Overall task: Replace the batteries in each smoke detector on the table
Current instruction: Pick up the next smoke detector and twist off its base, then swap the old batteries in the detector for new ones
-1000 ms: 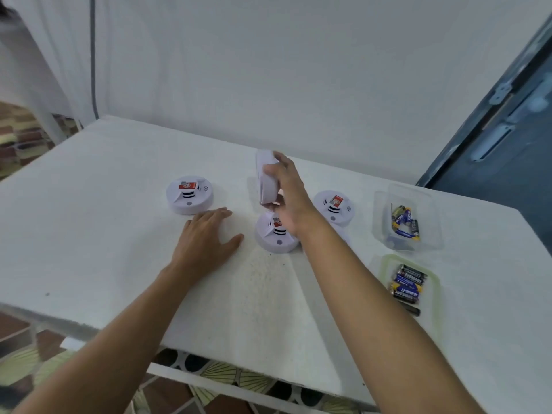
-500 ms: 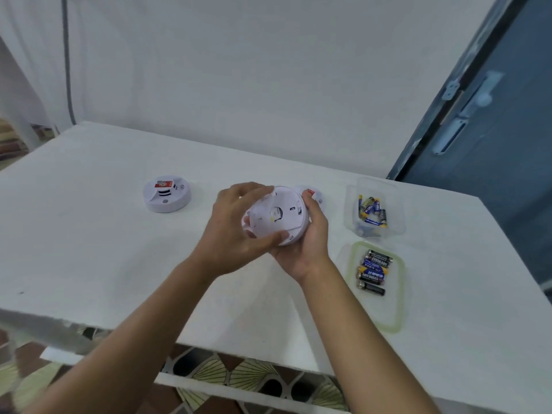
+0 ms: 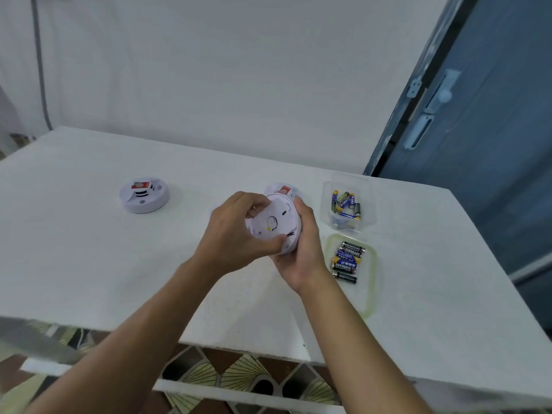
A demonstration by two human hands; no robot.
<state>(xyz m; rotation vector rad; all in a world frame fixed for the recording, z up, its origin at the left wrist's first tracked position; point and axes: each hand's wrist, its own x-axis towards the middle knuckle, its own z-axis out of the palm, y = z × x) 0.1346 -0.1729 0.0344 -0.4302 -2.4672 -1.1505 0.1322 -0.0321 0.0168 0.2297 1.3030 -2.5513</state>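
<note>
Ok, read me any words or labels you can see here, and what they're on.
"EVEREADY": on the stacked batteries in the green-rimmed lid.
Too blurred to read: print on the loose batteries in the clear tub.
Too small to read: red labels on the left detector and far detector.
Nothing legible: held detector.

A white surface (image 3: 89,264) fills most of the view, its top faintly speckled. Behind it stands a plain white wall (image 3: 239,70), with a grey cable (image 3: 40,70) running down it at the far left. To the right is a blue door (image 3: 493,144) bearing a pale latch (image 3: 418,132). Below the near edge, a white rail (image 3: 239,394) crosses brown floor tiles (image 3: 239,372) with fan patterns.
</note>
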